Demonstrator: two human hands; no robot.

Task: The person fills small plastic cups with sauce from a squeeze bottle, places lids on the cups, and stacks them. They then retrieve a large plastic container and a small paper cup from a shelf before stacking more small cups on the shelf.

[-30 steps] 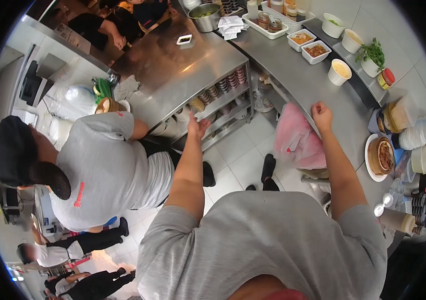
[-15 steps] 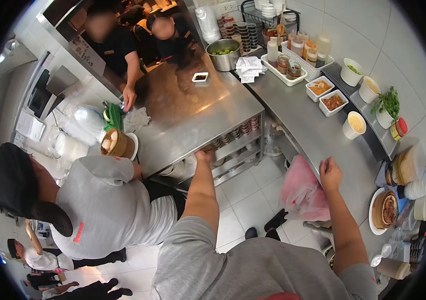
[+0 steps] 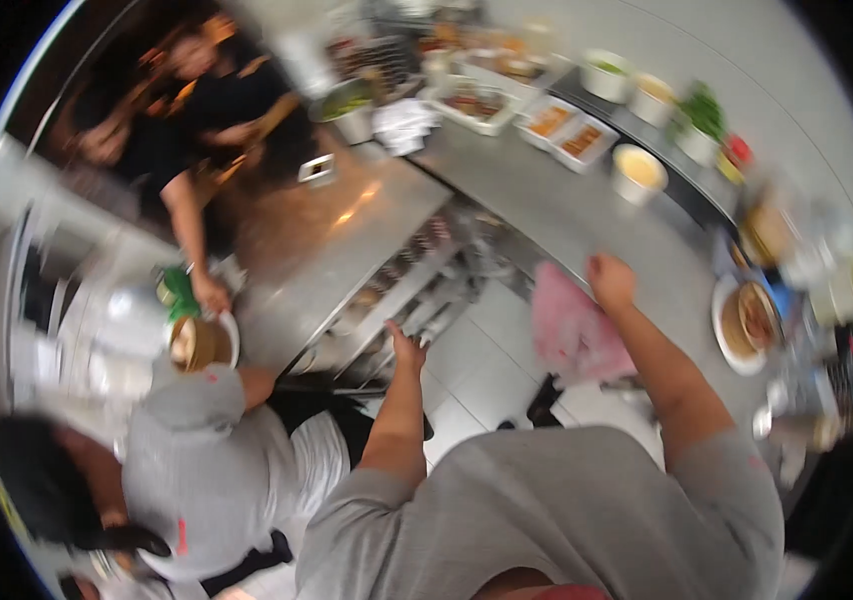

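My left hand (image 3: pixel 407 350) hangs in front of the steel table (image 3: pixel 292 318), near its lower shelves, with fingers apart and nothing in it. Curled closed, my right hand (image 3: pixel 612 282) is at the front edge of the steel counter (image 3: pixel 557 215), above a pink plastic bag (image 3: pixel 572 325); I see nothing in its fingers. Stacked dishes (image 3: pixel 387 285) fill the shelves beneath the table. A bamboo steamer (image 3: pixel 205 345) sits on a white plate at the table's left end, by another person's hand (image 3: pixel 211 293).
A co-worker in grey (image 3: pixel 197 470) stands close on my left. Tubs of sauce (image 3: pixel 640 172), garnish and a potted green herb (image 3: pixel 702 110) line the counter. Another steamer (image 3: pixel 752 318) on a plate stands at right. A small sauce dish (image 3: pixel 317 168) is on the table.
My left hand has come away from the table edge, its fingers spreading. My right hand stays closed by the counter edge. The view has swung, and the other person's hand is now nearer the steamer.
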